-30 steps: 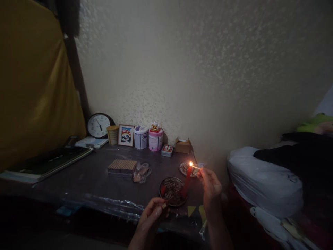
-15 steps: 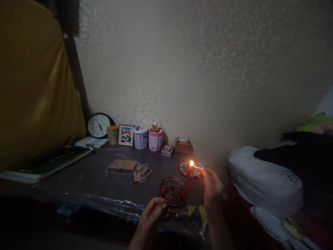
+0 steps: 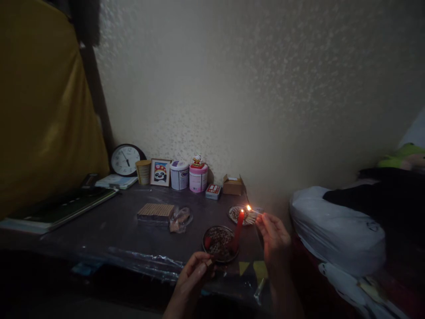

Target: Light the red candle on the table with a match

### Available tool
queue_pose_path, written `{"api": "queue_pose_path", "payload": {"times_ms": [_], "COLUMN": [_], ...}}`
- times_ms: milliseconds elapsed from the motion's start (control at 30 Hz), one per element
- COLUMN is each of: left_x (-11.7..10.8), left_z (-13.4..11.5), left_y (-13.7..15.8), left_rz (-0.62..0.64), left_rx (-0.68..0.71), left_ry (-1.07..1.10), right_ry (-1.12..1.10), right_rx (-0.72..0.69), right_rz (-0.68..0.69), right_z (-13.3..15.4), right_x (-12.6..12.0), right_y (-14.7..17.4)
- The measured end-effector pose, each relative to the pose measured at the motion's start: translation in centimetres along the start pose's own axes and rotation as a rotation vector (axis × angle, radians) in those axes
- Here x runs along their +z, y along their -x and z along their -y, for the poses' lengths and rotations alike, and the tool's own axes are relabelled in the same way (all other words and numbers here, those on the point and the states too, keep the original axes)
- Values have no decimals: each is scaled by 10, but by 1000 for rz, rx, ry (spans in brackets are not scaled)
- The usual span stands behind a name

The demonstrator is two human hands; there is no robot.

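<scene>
My right hand (image 3: 275, 235) pinches a burning match (image 3: 256, 212) by its end, the flame pointing left. A red candle (image 3: 238, 228) stands just left of that flame, with a small glow at its wick; the two are apart. The candle is at the right side of a round dark dish (image 3: 204, 248) holding speckled contents and a red lump. At the front edge of this dish, my left hand (image 3: 194, 274) has its fingers closed on a small brown matchbox (image 3: 209, 262), mostly covered by the fingers. A second dish (image 3: 231, 217) with matchsticks lies behind the candle.
On the plastic-covered table (image 3: 126, 230) are a striped brown block (image 3: 156, 212), a clear bag (image 3: 181, 219), and a cardboard box (image 3: 233, 184). Along the wall stand a clock (image 3: 126, 159), a picture frame (image 3: 160, 172) and two canisters. A white bag (image 3: 338, 230) lies to the right.
My right hand has drawn the burning match slightly right, away from the candle. One merged flame has become two separate lights. My left hand stays almost still.
</scene>
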State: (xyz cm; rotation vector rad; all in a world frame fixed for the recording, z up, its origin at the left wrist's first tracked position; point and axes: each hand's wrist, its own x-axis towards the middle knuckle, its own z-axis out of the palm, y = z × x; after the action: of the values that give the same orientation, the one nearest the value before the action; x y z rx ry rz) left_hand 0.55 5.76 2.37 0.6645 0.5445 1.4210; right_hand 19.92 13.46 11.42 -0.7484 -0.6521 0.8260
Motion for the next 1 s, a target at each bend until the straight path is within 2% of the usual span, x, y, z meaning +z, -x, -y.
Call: {"api": "queue_pose_path", "payload": {"times_ms": [200,500,1000], "left_x": [2,-8,-5], "left_z": [-1,10,7], "left_y": [2,-6,-4], "left_rz": [9,-44,-31], "left_rx": [-20,-37,-4], "left_ry": [-18,-17,-45], "right_ry": [-41,-41,-8], "right_rx": [8,6,51], "right_rz": [-26,-26,-13], "right_z": [9,10,11], "right_x": [-12,-32,-44], "right_y": [-8,-22,-31]}}
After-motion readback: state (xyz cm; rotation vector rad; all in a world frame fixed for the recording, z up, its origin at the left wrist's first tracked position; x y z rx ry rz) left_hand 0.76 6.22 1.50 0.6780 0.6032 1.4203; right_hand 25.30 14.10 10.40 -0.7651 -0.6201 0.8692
